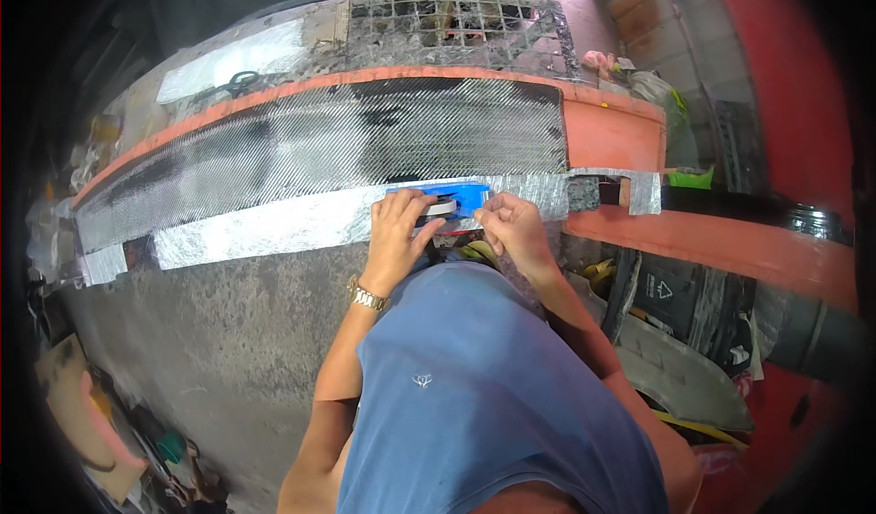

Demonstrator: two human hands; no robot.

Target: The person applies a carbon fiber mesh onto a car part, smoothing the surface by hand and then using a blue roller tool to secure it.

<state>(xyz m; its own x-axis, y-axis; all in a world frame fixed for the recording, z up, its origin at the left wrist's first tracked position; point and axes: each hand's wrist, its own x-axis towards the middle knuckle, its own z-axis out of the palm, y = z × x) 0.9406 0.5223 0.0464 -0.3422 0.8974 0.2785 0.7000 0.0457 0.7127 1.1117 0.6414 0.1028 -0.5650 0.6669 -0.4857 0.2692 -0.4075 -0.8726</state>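
My left hand (394, 240) is wrapped round a blue tape dispenser (471, 196) with a pale roll of tape (440, 208) in it, held close in front of my body. At the dispenser's right end my right hand (513, 229) is closed, thumb and fingertips pinched together; what lies between them is too small to make out, perhaps the tape's end. Just beyond both hands, a dark woven fibre sheet (310, 144) lies along a long orange panel (613, 135). Shiny silver foil (274, 226) runs along the near edge, partly behind my hands.
Scissors (244, 81) lie by another silver sheet (233, 62) on the far surface, near a metal grid (429, 26). To my right are a second orange beam (693, 240) and a dark bin (671, 295). Another person's hand (196, 488) seems to show at lower left.
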